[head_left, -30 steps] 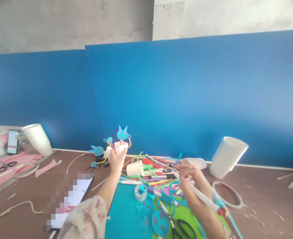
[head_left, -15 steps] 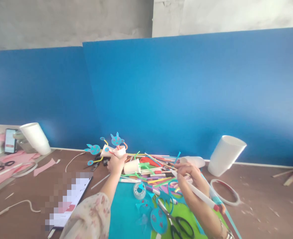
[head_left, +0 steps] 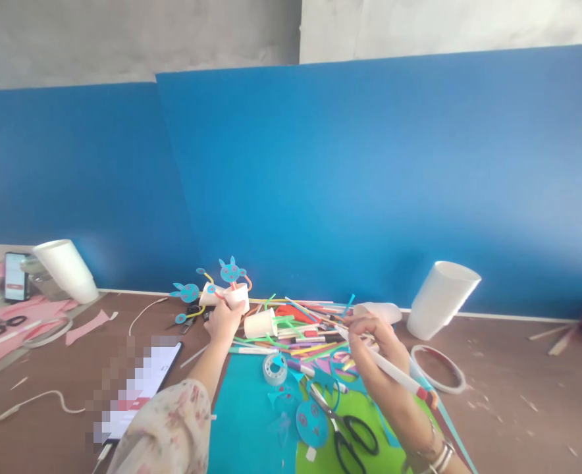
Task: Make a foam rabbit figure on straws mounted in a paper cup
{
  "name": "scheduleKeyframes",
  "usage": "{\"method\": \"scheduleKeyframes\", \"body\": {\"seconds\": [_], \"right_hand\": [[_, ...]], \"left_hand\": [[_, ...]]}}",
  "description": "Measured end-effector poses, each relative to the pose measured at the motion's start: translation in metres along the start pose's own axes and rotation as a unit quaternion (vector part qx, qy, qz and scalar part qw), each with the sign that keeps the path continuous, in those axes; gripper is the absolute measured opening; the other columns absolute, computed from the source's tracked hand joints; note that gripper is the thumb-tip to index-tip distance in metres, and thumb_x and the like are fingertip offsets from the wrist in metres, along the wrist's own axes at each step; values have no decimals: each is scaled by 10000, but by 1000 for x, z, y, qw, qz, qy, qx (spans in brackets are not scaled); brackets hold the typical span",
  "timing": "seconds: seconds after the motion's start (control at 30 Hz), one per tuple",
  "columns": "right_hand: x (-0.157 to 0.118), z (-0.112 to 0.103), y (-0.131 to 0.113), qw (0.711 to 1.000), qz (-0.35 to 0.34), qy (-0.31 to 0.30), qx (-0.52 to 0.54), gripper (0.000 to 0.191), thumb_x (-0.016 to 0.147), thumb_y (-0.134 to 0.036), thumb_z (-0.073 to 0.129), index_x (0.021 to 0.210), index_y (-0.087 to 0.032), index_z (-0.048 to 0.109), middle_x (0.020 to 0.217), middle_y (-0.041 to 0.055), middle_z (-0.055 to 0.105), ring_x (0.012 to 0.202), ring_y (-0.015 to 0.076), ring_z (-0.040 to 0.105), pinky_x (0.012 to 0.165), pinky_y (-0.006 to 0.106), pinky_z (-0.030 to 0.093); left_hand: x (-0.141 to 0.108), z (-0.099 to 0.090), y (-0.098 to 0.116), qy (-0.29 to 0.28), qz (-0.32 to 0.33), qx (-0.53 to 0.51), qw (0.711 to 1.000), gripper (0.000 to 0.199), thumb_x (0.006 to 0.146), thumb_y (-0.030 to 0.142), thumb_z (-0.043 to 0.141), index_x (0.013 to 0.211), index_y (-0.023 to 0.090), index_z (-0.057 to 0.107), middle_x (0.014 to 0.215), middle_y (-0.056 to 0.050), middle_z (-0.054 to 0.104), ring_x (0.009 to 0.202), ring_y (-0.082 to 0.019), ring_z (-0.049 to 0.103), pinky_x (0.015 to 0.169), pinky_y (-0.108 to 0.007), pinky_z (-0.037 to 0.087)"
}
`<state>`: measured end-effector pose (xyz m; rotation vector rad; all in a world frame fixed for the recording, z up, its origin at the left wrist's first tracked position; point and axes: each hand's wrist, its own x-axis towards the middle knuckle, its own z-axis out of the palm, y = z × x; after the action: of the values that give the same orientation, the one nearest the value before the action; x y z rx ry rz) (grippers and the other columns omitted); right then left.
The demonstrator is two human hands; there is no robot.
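Note:
At the far side of the table, my left hand is closed around a white paper cup. A blue paper rabbit head and small paper discs on bent straws rise from that cup. My right hand grips a white marker with a red end, its tip pointing up and left over a pile of straws and pens. Another white cup with green straws lies on its side between the hands. Nearer to me are a blue paper face and black-handled scissors.
Upright stacks of white cups stand right and left by the blue partition. A tape roll sits on blue paper. A phone and white cable lie left. A white ring lies right.
The view has shifted slightly, so most things appear a little higher and farther left. Both hands keep their holds on the cup and the marker.

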<state>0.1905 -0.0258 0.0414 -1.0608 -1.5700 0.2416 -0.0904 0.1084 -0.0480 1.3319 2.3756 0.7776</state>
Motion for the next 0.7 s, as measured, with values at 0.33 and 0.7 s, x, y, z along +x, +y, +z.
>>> {"method": "scheduleKeyframes", "body": {"seconds": [0.33, 0.7], "right_hand": [[-2, 1, 13, 1000, 4, 15, -19, 98, 827, -179, 492, 748, -237, 501, 837, 33, 620, 865, 231, 570, 806, 384, 418], [-9, 7, 26, 952, 246, -172, 69, 487, 905, -578, 367, 843, -191, 656, 457, -45, 411, 455, 145, 421, 474, 267, 344]], "left_hand": [[-11, -11, 0, -6, 35, 61, 997, 546, 743, 645, 448, 953, 198, 681, 1060, -183, 693, 1056, -410, 589, 876, -531, 384], [-58, -36, -1, 144, 153, 103, 972, 423, 841, 377, 462, 1149, 106, 564, 1148, -210, 603, 1111, -391, 508, 880, -510, 378]]}}
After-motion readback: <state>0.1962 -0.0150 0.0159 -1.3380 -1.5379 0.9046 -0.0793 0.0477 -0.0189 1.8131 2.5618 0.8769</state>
